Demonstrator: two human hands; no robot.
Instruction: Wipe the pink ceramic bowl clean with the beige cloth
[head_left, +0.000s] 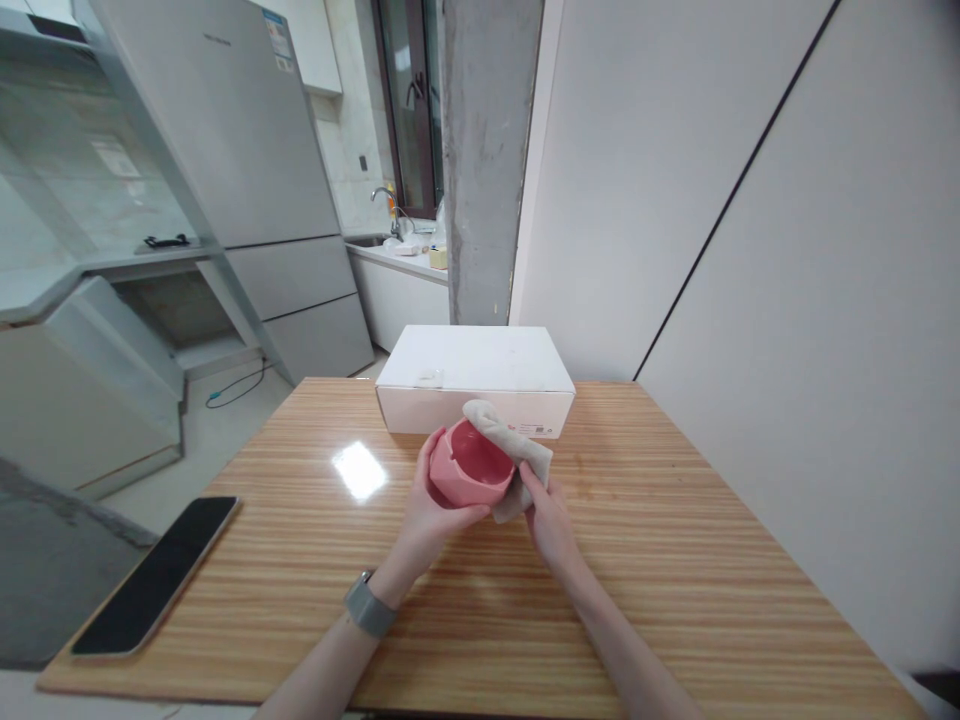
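Note:
A pink faceted bowl (469,480) is tilted above the wooden table, its opening turned toward the right. My left hand (435,510) wraps round its left side and underside, thumb along the lower front. In my right hand (546,505) a light grey cloth (514,445) is pinched at the bowl's right side. One part of the cloth lies along the upper right rim, and another hangs below my right fingertips. The inside of the bowl shows in part.
Behind my hands a white box (476,365) stands on the wooden table (660,560). A dark flat tablet-like object (157,575) lies at the left edge. A white wall (720,300) rises to the right.

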